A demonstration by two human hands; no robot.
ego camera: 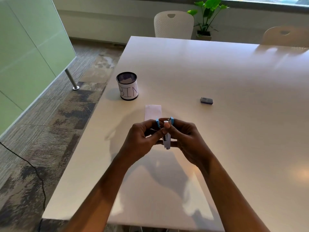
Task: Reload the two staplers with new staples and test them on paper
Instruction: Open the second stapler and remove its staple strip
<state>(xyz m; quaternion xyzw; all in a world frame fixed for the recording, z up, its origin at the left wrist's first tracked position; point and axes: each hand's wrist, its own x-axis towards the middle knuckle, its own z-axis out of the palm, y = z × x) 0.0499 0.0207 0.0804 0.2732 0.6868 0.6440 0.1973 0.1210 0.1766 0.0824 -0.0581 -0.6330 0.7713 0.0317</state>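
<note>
Left hand [143,139] and right hand [185,141] both grip the opened stapler [167,142] above the table [217,72]. Fingertips [167,126] sit by the track, so a snapping lid could pinch them.

Window daylight, table [217,72] glare, soft shadows, wide-angle bend

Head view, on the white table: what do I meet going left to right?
Black mesh cup labelled BIN → white paper strip → blue and white stapler → small grey-blue box.
</note>
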